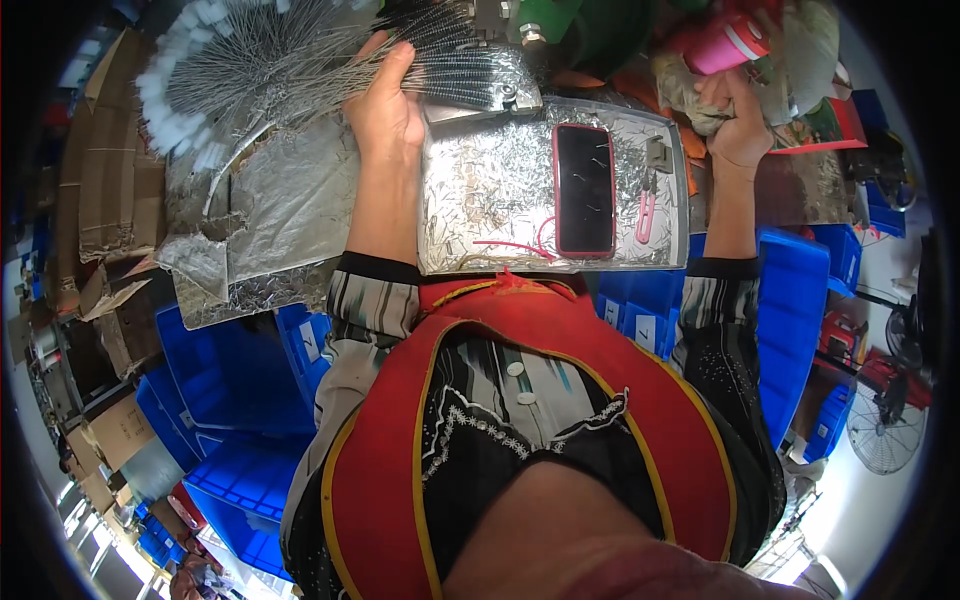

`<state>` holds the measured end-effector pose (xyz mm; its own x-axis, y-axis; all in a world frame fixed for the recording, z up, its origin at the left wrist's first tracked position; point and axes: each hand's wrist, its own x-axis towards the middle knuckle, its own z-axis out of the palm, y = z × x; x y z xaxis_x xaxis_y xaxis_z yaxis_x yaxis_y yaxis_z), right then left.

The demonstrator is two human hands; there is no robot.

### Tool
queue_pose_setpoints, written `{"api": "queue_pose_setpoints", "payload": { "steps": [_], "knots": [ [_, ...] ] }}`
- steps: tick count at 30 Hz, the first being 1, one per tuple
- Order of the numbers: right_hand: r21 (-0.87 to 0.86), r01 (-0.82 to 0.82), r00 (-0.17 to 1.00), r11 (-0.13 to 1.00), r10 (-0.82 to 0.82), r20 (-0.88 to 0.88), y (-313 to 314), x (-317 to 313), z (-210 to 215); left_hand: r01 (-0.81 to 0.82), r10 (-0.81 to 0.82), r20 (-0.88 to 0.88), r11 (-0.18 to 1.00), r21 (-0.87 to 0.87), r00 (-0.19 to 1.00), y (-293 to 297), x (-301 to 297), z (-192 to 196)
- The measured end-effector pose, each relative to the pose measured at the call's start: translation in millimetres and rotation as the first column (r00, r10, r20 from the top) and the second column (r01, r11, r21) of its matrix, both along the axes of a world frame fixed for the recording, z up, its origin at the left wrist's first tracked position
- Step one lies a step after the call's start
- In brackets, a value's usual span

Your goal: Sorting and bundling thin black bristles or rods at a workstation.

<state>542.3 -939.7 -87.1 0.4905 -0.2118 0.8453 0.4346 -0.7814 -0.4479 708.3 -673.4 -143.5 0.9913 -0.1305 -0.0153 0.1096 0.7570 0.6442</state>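
My left hand (388, 108) is closed round a bundle of thin grey wires (290, 75) at the top left. Their white tips fan out to the left, and their dark, ribbed ends point right, over a metal plate (518, 85). At the upper right my right hand (738, 120) has its fingers curled against a crumpled beige, cloth-like thing (678, 92); what they grip is partly hidden. Just above the fingers is a pink object with a white band (735, 45). Between my forearms lies a shallow metal tray (480, 200) strewn with small wire clippings.
In the tray are a phone in a pink case (585, 190) and small pink-handled snips (646, 215). Green machinery (590, 35) stands at the far side. Blue bins (240, 370) flank me, with cardboard (110, 150) at left and a fan (888, 425) at right.
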Motion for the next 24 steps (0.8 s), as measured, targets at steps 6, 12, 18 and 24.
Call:
{"api": "queue_pose_setpoints", "payload": {
  "steps": [6,12,18,24],
  "knots": [
    [0.62,-0.036,0.96,0.784,0.199,-0.196,-4,-9,36,0.012,-0.012,-0.007,0.999,-0.053,1.0,3,3,-4],
    [0.689,0.094,0.956,0.718,0.128,-0.264,8,-8,49,-0.022,0.021,-0.017,0.999,-0.039,1.0,3,2,-2],
    [0.553,0.204,0.935,0.808,0.006,-0.354,6,-8,47,0.01,-0.01,-0.002,1.0,-0.016,1.0,5,2,-4],
    [0.68,0.142,0.956,0.72,0.078,-0.283,11,-8,58,0.008,-0.008,0.029,1.0,0.014,1.0,3,3,-4]
  ]
}}
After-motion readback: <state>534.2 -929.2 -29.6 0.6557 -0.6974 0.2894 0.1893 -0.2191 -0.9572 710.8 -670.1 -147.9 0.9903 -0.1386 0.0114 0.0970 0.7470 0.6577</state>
